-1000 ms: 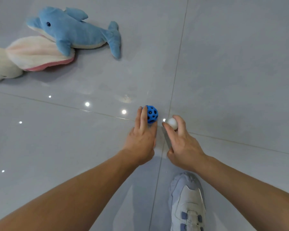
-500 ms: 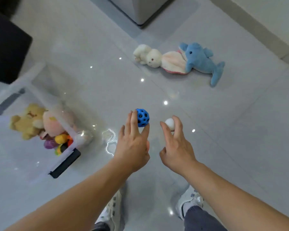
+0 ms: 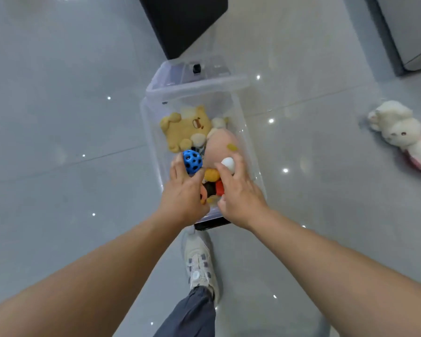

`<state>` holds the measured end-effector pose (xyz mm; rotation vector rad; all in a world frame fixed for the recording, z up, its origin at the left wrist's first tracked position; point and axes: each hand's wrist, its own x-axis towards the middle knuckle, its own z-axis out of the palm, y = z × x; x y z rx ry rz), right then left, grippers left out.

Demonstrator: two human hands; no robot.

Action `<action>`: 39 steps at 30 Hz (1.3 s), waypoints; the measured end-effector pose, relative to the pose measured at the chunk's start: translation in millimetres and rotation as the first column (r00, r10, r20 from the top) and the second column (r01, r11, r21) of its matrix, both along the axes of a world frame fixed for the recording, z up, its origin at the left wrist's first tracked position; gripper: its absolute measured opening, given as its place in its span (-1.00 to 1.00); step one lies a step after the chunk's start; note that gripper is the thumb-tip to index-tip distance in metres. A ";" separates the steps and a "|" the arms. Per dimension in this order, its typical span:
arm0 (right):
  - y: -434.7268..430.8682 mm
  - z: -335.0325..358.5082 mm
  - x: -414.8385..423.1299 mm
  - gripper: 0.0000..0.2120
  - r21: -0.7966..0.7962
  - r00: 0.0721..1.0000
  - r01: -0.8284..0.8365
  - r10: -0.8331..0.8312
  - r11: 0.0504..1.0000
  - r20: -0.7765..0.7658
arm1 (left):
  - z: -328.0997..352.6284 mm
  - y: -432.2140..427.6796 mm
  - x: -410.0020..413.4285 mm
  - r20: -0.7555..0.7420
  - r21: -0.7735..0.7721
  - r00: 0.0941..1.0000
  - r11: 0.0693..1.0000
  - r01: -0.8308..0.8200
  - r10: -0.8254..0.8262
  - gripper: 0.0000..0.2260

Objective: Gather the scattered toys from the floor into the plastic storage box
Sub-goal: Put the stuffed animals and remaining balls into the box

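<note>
A clear plastic storage box [image 3: 151,132] stands on the grey floor in front of me, holding a tan plush bear [image 3: 185,128], a pink plush [image 3: 220,144] and several small toys. My left hand [image 3: 184,193] holds a blue holed ball [image 3: 192,161] in its fingertips above the box's near end. Beside it, my right hand [image 3: 238,190] pinches a small white ball [image 3: 228,164], also over the box. A white plush rabbit [image 3: 399,128] lies on the floor to the right.
A black object [image 3: 182,23] stands just behind the box. A grey cabinet base [image 3: 413,32] fills the top right corner. My shoe [image 3: 199,261] and trouser leg are right below the box's near end. Glossy tile floor surrounds the box.
I have turned from the spot where the balls lay to the box. Both hands carried their balls along and now hover over the box. The blue dolphin is out of view.
</note>
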<state>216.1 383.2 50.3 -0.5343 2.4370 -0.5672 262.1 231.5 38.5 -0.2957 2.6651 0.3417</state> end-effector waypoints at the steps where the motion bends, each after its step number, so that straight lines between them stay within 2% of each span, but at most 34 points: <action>1: -15.5 -16.6 -3.0 -0.30 0.024 1.000 -0.010 0.009 1.000 0.018 | -16.3 -12.2 1.5 0.025 0.016 1.000 1.000 -0.008 0.008 -0.31; 5: -41.1 -71.2 -7.7 -0.39 0.038 0.994 -0.016 0.012 0.999 0.105 | -59.3 -39.2 1.9 0.145 0.066 0.988 0.996 -0.058 0.048 -0.19; 8: -37.4 -83.4 -8.2 -0.40 0.036 0.986 0.022 -0.028 0.999 0.161 | -59.8 -42.0 -4.5 0.196 0.135 0.978 0.986 -0.096 0.068 -0.13; 12: -20.9 -55.5 -11.6 -0.37 -0.008 0.979 0.105 -0.102 0.994 0.176 | -33.4 -34.0 -16.8 0.163 0.172 0.982 0.978 -0.120 0.091 -0.13; 18: 37.1 -2.4 -42.5 -0.28 0.072 0.954 0.247 -0.256 0.966 0.156 | 10.3 11.4 -63.5 0.107 0.196 0.994 0.980 -0.025 0.004 -0.05; 25: 197.1 30.4 -109.4 -0.25 0.101 0.886 0.460 -0.463 0.882 0.010 | 58.5 171.7 -160.5 0.163 0.174 0.957 0.961 0.213 -0.242 -0.14; 28: 294.1 32.6 -141.9 -0.16 0.115 0.874 0.485 -0.485 0.867 -0.027 | 60.1 251.7 -194.6 0.154 0.144 0.934 0.943 0.300 -0.321 -0.06; 31: 413.9 19.5 -171.5 -0.01 0.240 0.887 0.460 -0.455 0.855 -0.077 | 41.6 341.2 -227.5 0.147 0.076 0.897 0.909 0.410 -0.417 0.03; 35: 556.4 -23.5 -192.9 0.13 0.416 0.882 0.446 -0.467 0.793 -0.055 | -11.3 454.7 -275.6 0.160 0.022 0.838 0.851 0.525 -0.521 0.07; 39: 639.1 -81.7 -217.3 0.17 0.483 0.885 0.428 -0.463 0.764 -0.053 | -82.1 537.6 -319.6 0.156 -0.090 0.747 0.743 0.663 -0.647 0.12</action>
